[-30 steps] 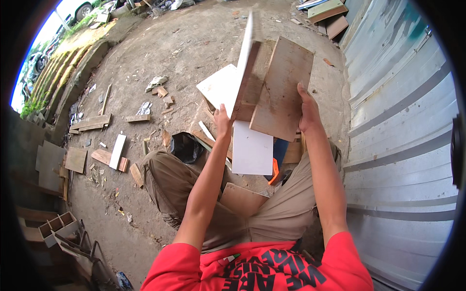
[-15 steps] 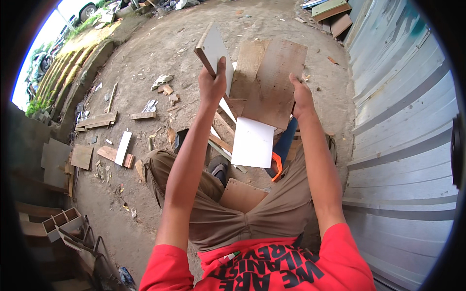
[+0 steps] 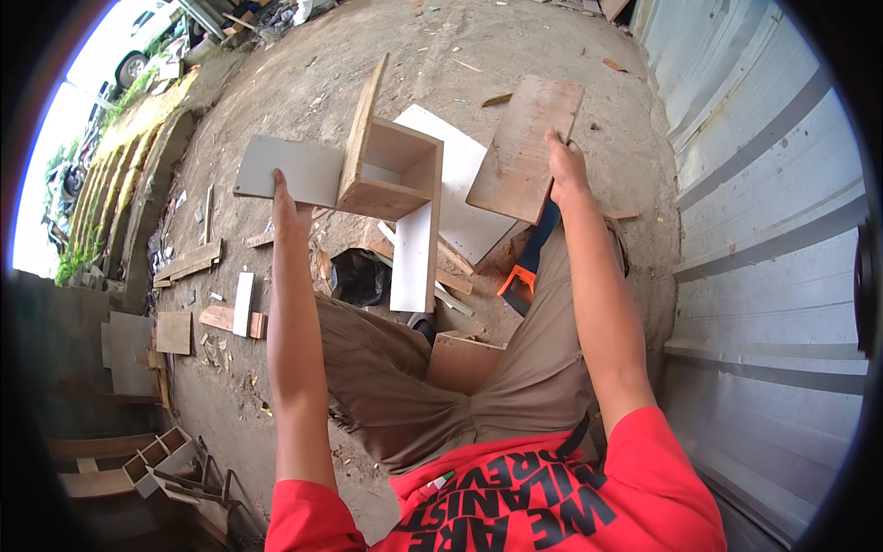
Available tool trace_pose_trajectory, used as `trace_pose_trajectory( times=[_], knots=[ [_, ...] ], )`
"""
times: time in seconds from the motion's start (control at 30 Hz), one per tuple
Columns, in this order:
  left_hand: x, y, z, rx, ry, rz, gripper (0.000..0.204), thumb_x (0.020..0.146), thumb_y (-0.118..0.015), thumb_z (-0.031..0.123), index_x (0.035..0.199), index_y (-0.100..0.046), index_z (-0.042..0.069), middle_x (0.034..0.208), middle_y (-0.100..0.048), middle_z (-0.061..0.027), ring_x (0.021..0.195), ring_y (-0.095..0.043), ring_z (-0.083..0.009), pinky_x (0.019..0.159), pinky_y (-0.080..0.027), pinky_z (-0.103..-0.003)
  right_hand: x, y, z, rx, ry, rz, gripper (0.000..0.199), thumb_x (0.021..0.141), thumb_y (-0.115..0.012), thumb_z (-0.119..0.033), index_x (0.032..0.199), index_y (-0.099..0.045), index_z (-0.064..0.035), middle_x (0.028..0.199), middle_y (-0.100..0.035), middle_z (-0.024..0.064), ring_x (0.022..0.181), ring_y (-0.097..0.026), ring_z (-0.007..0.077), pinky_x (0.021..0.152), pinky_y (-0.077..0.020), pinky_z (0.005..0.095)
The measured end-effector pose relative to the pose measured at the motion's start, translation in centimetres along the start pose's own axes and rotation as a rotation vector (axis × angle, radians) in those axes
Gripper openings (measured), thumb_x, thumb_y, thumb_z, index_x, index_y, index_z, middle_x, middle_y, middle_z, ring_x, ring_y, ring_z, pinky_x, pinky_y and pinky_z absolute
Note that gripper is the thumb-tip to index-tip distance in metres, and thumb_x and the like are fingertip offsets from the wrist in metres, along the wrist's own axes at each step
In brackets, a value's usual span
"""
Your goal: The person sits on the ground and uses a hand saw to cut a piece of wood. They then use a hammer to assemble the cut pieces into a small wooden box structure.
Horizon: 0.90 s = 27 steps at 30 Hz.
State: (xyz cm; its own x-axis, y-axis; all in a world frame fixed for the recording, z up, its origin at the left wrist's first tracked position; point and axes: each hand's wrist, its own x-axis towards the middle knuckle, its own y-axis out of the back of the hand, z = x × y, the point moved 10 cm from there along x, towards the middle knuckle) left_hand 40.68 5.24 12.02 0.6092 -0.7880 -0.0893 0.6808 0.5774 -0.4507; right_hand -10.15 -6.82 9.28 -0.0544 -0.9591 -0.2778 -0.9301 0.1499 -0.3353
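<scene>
My left hand (image 3: 290,207) grips a pinwheel-shaped wooden box frame (image 3: 386,198) by its pale left board, thumb on the face. Boards stick out from the small open box at its middle; one hangs down, white on its face. In my right hand (image 3: 567,166) is a separate flat brown board (image 3: 526,147), tilted and held at its right edge. The two pieces are apart. Beneath them on the ground lies a larger white board (image 3: 451,161) with small holes. By my right leg is a handsaw (image 3: 521,283) with an orange handle and blue blade.
A black plastic bag (image 3: 361,278) and wood strips lie near my feet. A wooden piece (image 3: 460,361) rests between my thighs. Scrap wood (image 3: 216,317) is scattered at left, beside a small compartmented rack (image 3: 161,458). A corrugated metal wall (image 3: 763,221) bounds the right.
My left hand has moved left and turned the box frame, so its open middle now faces me. The frame has come away from beside the brown board, which stays in my right hand.
</scene>
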Motion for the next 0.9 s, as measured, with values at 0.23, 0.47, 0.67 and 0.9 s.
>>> trace_pose_trajectory(
  times=[0.23,0.47,0.67,0.9],
  knots=[
    [0.1,3.4,-0.5,-0.021,0.025,0.122,0.054,0.101,-0.050,0.047,0.140,-0.047,0.011,0.135,-0.056,-0.0099,0.124,-0.055,-0.0296,0.104,-0.045,-0.047,0.5,0.6,0.0,-0.274,0.095,0.073,0.048,0.097,-0.058,-0.031,0.122,-0.053,0.0101,0.116,-0.061,0.0244,0.107,-0.061,0.0300,0.088,-0.0484,0.0411],
    [-2.7,-6.3,2.8,0.005,-0.151,-0.045,0.062,0.099,-0.058,0.039,0.144,-0.038,0.002,0.138,-0.052,-0.0138,0.128,-0.051,-0.0294,0.106,-0.042,-0.046,1.1,3.5,-2.7,0.018,0.146,0.188,0.053,0.098,-0.057,-0.033,0.132,-0.050,0.0075,0.126,-0.059,0.0198,0.111,-0.062,0.0292,0.094,-0.0502,0.0416],
    [-6.0,-11.4,3.7,0.004,-0.212,-0.110,0.064,0.097,-0.064,0.035,0.140,-0.039,-0.006,0.134,-0.052,-0.0192,0.122,-0.053,-0.0303,0.105,-0.043,-0.044,-0.4,2.8,-5.0,0.462,0.125,0.128,0.051,0.099,-0.051,-0.030,0.139,-0.046,0.0018,0.137,-0.056,0.0151,0.121,-0.058,0.0313,0.103,-0.0459,0.0439],
    [-8.8,-17.2,2.4,0.185,-0.122,-0.436,0.054,0.100,-0.060,0.038,0.128,-0.054,-0.007,0.124,-0.059,-0.0131,0.115,-0.056,-0.0213,0.097,-0.044,-0.037,-5.8,-7.1,-7.3,0.606,0.090,-0.318,0.044,0.100,-0.052,-0.018,0.136,-0.042,0.0060,0.133,-0.055,0.0172,0.120,-0.058,0.0287,0.098,-0.0504,0.0414]
  ],
)
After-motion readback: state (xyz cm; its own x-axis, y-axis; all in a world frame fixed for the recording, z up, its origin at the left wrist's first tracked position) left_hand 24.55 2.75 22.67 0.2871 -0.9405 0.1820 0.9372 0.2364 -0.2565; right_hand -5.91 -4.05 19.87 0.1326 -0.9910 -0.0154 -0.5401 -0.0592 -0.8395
